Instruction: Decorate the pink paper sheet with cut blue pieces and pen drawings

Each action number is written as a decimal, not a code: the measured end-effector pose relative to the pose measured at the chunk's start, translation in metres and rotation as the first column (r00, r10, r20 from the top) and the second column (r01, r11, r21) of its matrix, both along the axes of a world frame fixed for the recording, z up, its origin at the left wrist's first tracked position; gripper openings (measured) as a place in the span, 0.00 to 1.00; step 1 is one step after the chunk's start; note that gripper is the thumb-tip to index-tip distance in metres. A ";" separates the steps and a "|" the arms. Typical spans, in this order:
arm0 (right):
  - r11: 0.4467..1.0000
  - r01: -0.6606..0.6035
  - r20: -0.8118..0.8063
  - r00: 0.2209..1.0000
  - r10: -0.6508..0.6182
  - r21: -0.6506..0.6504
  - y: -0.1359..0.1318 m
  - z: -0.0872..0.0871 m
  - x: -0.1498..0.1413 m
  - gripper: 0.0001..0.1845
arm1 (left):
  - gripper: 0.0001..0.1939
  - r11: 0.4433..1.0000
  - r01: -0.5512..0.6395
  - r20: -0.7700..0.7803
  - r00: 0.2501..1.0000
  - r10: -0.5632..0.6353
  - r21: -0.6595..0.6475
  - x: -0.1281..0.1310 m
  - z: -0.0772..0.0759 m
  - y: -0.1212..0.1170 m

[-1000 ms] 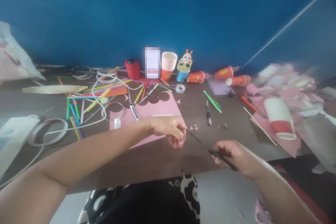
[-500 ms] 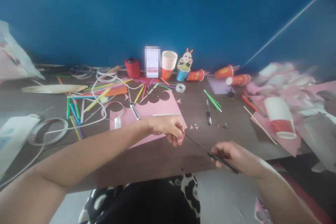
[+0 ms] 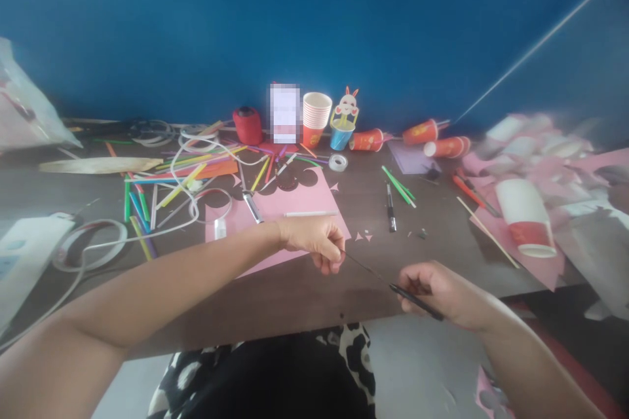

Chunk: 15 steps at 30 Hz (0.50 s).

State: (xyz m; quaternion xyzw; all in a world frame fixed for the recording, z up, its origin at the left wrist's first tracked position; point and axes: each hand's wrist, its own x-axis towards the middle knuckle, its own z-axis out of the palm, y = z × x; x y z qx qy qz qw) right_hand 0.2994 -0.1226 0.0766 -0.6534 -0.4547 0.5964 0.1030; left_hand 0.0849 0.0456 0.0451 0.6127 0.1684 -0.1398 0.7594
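Observation:
My left hand (image 3: 322, 242) is closed in a pinch on one end of a thin dark strand (image 3: 363, 265), just above the near edge of a pink paper sheet (image 3: 289, 200) with round cut-outs. The strand stretches taut down to the right. At its other end my right hand (image 3: 432, 288) grips a slim black pen-like rod (image 3: 417, 302), tilted over the table's front edge. Whether the strand is tied to the rod or part of it, I cannot tell. Between the hands and the wall lie a black pen (image 3: 390, 209) and green straw pieces (image 3: 399, 186).
Coloured straws (image 3: 171, 177), a white cable (image 3: 147, 236) and a power strip (image 3: 34, 255) cover the left. Stacked paper cups (image 3: 317, 118), a blue cup with a rabbit (image 3: 343, 134) and tape (image 3: 338, 162) line the back. A lying cup (image 3: 525, 216) and red-handled cutter (image 3: 474, 193) are at right.
Both hands hold nearly the same pose, the strand still stretched between them. The right hand and its rod have shifted only very slightly.

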 end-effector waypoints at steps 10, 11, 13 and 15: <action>0.914 -0.011 0.551 0.801 -0.234 0.405 0.001 -0.017 -0.002 0.16 | 0.10 0.903 -0.418 -0.027 0.908 0.417 -0.096 -0.006 -0.008 -0.004; 0.906 -0.055 0.617 0.750 -0.239 0.419 0.001 -0.023 -0.003 0.17 | 0.11 0.883 -0.454 -0.036 0.891 0.454 -0.119 -0.007 -0.009 -0.004; 0.895 -0.115 0.684 0.688 -0.242 0.432 0.002 -0.034 -0.003 0.17 | 0.12 0.840 -0.518 -0.060 0.855 0.516 -0.163 -0.008 -0.010 -0.004; 0.887 -0.157 0.718 0.655 -0.235 0.433 0.003 -0.043 -0.003 0.16 | 0.13 0.792 -0.578 -0.089 0.815 0.573 -0.197 -0.010 -0.011 -0.003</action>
